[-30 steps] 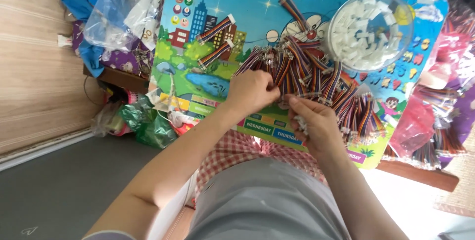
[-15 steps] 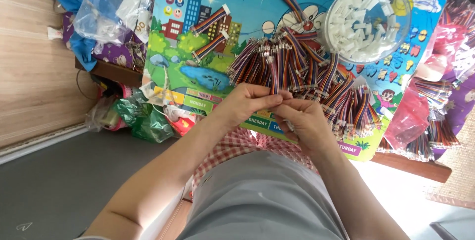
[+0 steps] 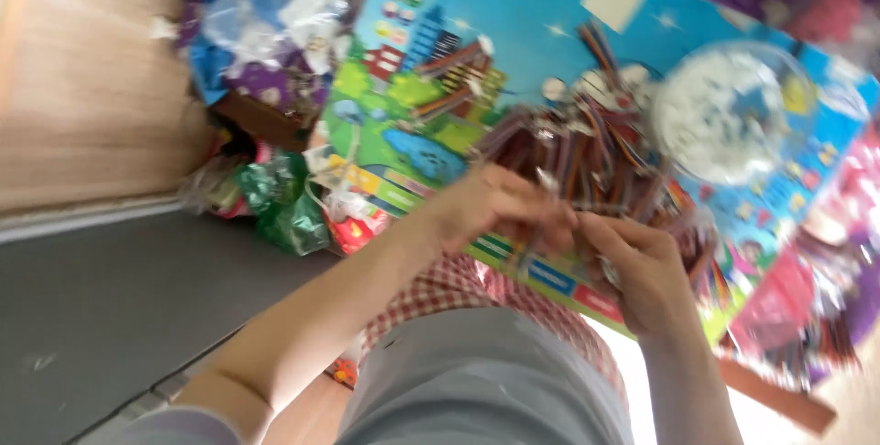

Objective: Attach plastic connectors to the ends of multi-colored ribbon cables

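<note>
Clear round tub (image 3: pixel 729 115) on colourful cartoon mat (image 3: pixel 541 14); green bag (image 3: pixel 289 197) nearby.

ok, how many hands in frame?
2. The left hand and the right hand meet at frame centre, over the near edge of the ribbon pile. No other person's hands show.

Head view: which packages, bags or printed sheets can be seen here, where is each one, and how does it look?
Printed picture sheet: covers the tabletop, mostly blue with cartoon buildings and green land.
Clear plastic bag: left of the sheet, crumpled, see-through.
Green foil packet: lower left, by the floor, shiny and crumpled.
Round clear container: on the sheet, upper right, white pieces inside.
</note>
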